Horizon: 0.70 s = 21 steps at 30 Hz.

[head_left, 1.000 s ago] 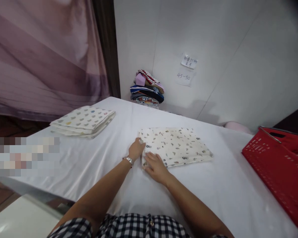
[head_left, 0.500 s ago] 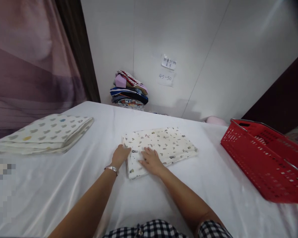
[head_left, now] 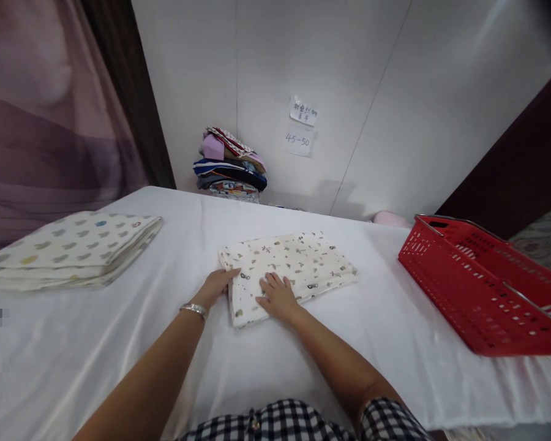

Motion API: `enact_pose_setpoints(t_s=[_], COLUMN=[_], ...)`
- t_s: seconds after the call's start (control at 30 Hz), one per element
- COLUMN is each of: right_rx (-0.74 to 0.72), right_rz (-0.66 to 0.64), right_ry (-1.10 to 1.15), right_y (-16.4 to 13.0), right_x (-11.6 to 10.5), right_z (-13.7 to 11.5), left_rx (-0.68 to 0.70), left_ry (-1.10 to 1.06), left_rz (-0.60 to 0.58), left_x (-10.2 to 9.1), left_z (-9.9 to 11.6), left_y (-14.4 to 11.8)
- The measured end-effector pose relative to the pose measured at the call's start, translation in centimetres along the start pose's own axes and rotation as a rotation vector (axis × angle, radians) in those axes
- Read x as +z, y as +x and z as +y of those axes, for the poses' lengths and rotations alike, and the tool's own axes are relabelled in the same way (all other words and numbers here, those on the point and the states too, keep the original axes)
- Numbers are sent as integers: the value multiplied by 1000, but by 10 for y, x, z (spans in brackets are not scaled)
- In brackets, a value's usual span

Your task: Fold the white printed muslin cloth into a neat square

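Note:
A folded white cloth (head_left: 298, 263) printed with small motifs lies on the white-covered table in front of me. My left hand (head_left: 215, 288), with a silver bracelet at the wrist, is at the cloth's left edge. One digit reaches over the top of that edge, and the other fingers are partly hidden at its side. My right hand (head_left: 279, 297) rests flat on the near part of the cloth, fingers spread.
Another folded cloth (head_left: 87, 242), with grey heart-like shapes, lies at the left. A red perforated basket (head_left: 468, 294) with metal handles stands at the right. Behind the table rises a stack of folded fabrics (head_left: 232, 165) against the wall, beside paper notes (head_left: 300, 125).
The view has shifted slightly, so most things sit a little further left. My left hand stays at the cloth's left edge, now with a digit stretched over it. My right hand still lies flat.

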State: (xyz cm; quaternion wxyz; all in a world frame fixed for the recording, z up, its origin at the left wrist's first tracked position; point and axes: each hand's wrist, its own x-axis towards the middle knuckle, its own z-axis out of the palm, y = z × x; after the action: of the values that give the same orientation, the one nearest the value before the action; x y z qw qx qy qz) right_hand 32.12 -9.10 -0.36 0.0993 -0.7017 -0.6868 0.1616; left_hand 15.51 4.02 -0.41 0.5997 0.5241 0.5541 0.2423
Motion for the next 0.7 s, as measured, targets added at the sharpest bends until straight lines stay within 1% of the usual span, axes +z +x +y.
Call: enact_pose_setpoints(t_s=[0.07,0.13,0.23,0.3,0.4,0.43,0.5,0.53,0.57,0.63,0.7], right_rx=[7,8,-28,-91,-247,-305,-383,-383,-354,-241,-127], right_rz=[-2,-1,-1,-9,-65,-88,-102,-86,-57,1,2], right_ry=[9,27,98,152,187,193,218,231,236,202,125], right_y=[0,0,-3,-8,-15,-17,-17,-16,-13,-5,3], right_x=[0,-1,-2,-2,1,2,2,1,0,-4,-6], right_z=[-2,-6,-17,-27,-40,-42,-42,-39,-35,-23,-10], left_rx=[88,149,165,133,41,3,-50,-58,-54,-29,-15], left_ry=[111,188,169,159,164,158,136,124,113,94,73], left_rz=[101,167,170,206,332,357,371,364,351,307,232], left_x=[3,4,-4,-18,-47,-55,-69,-74,-76,-78,-79], left_z=[-3,-3,1,7,12,12,9,8,6,5,4], left_y=[2,6,17,27,40,42,44,43,42,37,30])
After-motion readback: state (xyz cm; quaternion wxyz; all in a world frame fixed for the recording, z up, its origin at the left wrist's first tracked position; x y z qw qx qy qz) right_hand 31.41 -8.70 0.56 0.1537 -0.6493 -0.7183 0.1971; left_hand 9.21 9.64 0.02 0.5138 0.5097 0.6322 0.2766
